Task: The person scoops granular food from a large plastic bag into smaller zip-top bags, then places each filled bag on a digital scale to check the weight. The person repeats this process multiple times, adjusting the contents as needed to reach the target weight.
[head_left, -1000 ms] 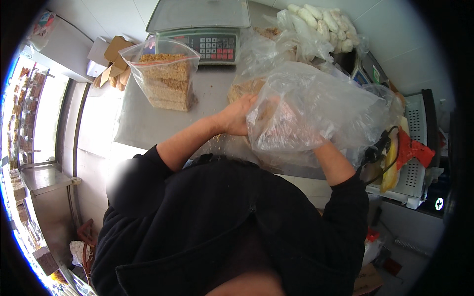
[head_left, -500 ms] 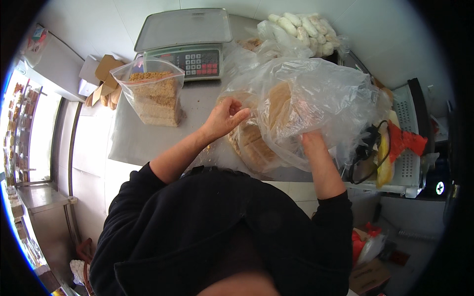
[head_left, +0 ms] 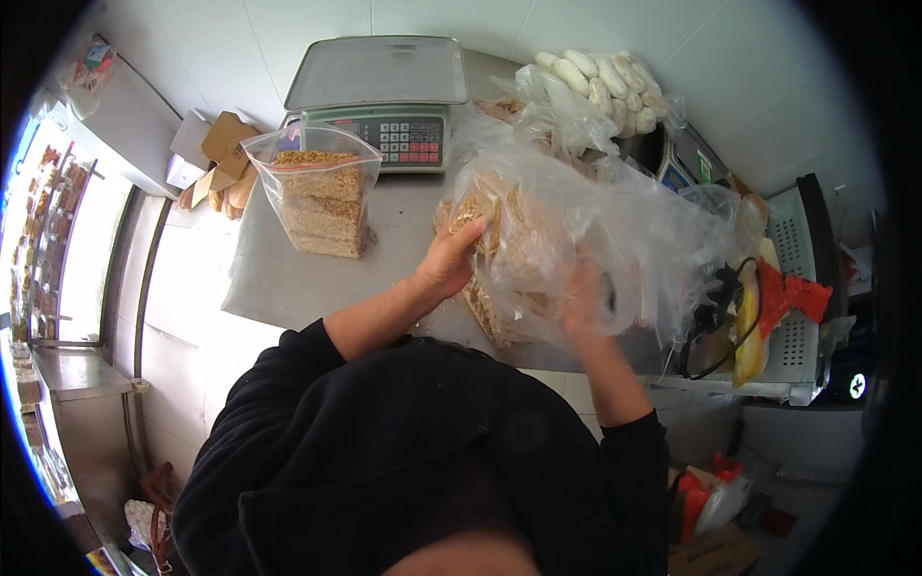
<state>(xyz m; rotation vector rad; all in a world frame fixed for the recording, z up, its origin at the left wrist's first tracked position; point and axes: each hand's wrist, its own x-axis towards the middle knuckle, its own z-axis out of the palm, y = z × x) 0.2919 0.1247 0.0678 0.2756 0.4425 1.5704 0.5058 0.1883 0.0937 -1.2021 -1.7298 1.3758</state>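
My left hand [head_left: 449, 261] is closed on the left edge of a tan, nutty slab [head_left: 473, 213], its thumb on top. A large clear plastic bag [head_left: 624, 240] is bunched over and around the slab. Against the bag's near side, my right hand [head_left: 581, 300] is smeared by motion and partly behind the film, so its fingers cannot be made out. Beneath my hands another tan, crumbly slab [head_left: 492, 315] lies on the metal table [head_left: 279, 278]. To the left stands an open zip bag [head_left: 322, 206] packed with similar stacked pieces.
A scale [head_left: 375, 86] with a flat pan and keypad stands at the back. White, elongated wrapped pieces [head_left: 610, 84] are heaped at the back right. On the right are a black cable [head_left: 715, 288], a red plastic bag [head_left: 792, 291] and a perforated white panel [head_left: 788, 240].
My left hand has closed on the slab's edge. My right hand has drawn back toward the left, and the clear bag has shifted and crumpled. The whole view has tilted slightly.
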